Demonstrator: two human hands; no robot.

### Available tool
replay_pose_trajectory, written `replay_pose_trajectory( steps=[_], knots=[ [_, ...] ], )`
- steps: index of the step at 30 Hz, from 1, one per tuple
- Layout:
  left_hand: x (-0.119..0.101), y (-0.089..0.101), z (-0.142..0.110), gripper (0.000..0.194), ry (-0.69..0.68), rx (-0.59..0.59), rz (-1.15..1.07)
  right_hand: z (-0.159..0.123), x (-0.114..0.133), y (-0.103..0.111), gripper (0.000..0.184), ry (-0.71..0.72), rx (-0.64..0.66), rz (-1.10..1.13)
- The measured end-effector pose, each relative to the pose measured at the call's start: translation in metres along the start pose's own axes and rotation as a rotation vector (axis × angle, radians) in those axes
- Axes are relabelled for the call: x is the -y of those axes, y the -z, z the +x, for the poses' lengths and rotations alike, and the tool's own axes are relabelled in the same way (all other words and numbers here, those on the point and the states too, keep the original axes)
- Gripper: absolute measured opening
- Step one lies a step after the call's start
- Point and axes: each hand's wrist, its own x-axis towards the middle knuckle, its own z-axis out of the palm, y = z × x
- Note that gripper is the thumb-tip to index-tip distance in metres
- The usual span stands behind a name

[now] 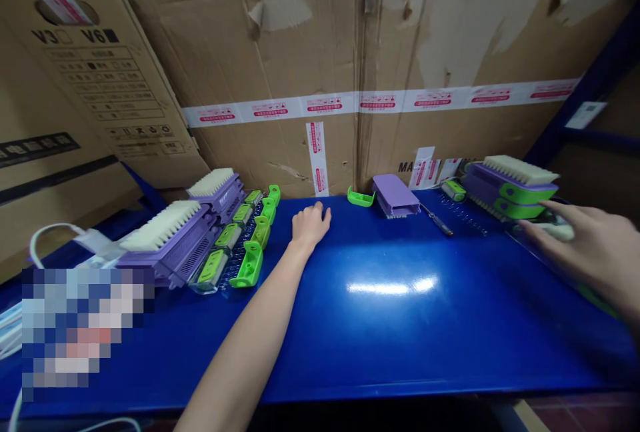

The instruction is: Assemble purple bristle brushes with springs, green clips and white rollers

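My left hand [311, 225] rests palm down on the blue tabletop near the back, thumb apart and fingers slightly bent, holding nothing. At the right edge, my right hand [595, 239] has its thumb and forefinger around a brush with pale bristles [560, 231]; a clear edge and a green part show below the hand, which hides most of it. Just behind stand stacked purple brushes [500, 185] with green end caps [523, 209]. Between the hands, a purple brush housing [395, 193] lies bristles down, with a loose green cap [361, 197] to its left.
A screwdriver [437, 220] and small springs [463, 213] lie right of the housing. Several purple brushes [165, 245], clear-and-green parts [229, 235] and green caps [251, 265] line the left. Cardboard [280, 52] walls the back; a white cable [50, 227] runs at far left.
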Motion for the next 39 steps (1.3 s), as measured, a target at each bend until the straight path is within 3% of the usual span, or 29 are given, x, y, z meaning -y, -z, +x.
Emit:
replay_pose_trajectory(
  steps=[3,6,11,15,20,26,31,35,39],
  knots=[
    [0.000,0.001,0.000,0.038,-0.008,-0.004,-0.003,0.024,0.057,0.022,0.049,0.104,-0.002,0.249],
    [0.000,0.001,0.000,0.038,-0.008,0.001,-0.008,0.048,0.105,0.029,0.050,0.187,0.089,0.302],
    [-0.001,0.003,-0.001,0.038,-0.006,0.013,-0.018,0.074,0.168,0.022,0.056,0.230,0.227,0.354],
    [-0.002,0.004,-0.001,0.038,-0.007,0.013,-0.016,0.075,0.200,0.012,0.060,0.215,0.351,0.380],
    [-0.001,0.002,-0.001,0.037,-0.015,0.001,-0.014,0.063,0.213,0.004,0.051,0.123,0.288,0.405],
    [-0.002,0.001,-0.001,0.036,-0.020,-0.016,-0.032,0.056,0.205,0.006,0.048,0.103,-0.021,0.487],
    [-0.005,0.005,-0.005,0.041,0.006,-0.081,-0.120,0.049,0.206,0.007,0.050,0.370,-0.134,0.641],
    [-0.006,0.006,-0.008,0.047,0.024,-0.193,-0.267,0.038,0.219,0.007,0.050,0.637,-0.120,0.726],
    [-0.005,0.005,-0.008,0.048,0.020,-0.274,-0.375,0.029,0.229,0.003,0.048,0.757,-0.071,0.825]
  ],
)
